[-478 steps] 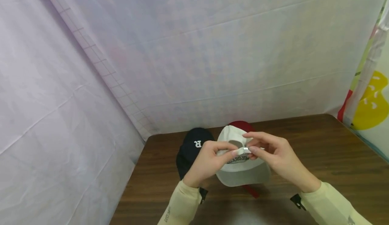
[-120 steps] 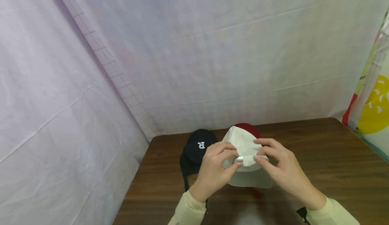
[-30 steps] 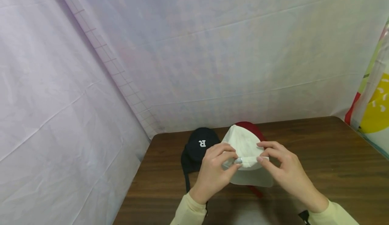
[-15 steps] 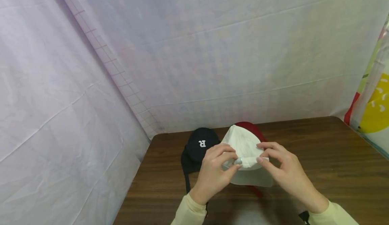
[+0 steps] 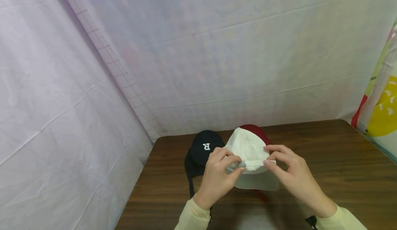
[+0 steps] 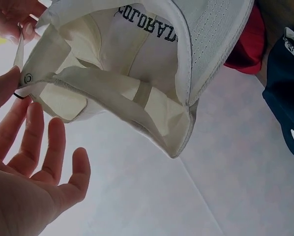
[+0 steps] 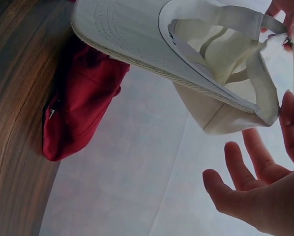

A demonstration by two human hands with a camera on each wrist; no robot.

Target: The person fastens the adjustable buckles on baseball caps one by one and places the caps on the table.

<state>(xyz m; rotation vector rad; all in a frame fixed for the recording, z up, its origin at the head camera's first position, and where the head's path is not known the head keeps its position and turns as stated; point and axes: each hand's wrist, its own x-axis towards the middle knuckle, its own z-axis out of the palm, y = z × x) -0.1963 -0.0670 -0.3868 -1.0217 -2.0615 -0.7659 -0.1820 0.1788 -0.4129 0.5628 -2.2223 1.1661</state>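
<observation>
I'm pinching strap on white cap; left hand by buckle, right hand further along; prob holding it taut

Cap, white cloth, one piece. Crown slack and creased, its top pointed to eleven o'clock in the head view. Brim, greyish, stitched in rows, is turned to six o'clock. The cap is held up by its back strap, pinched toward nine and three o'clock; a silvery clasp is set at the nine-o'clock side. Dark lettering is partly seen at twelve o'clock in the left wrist view.
</observation>
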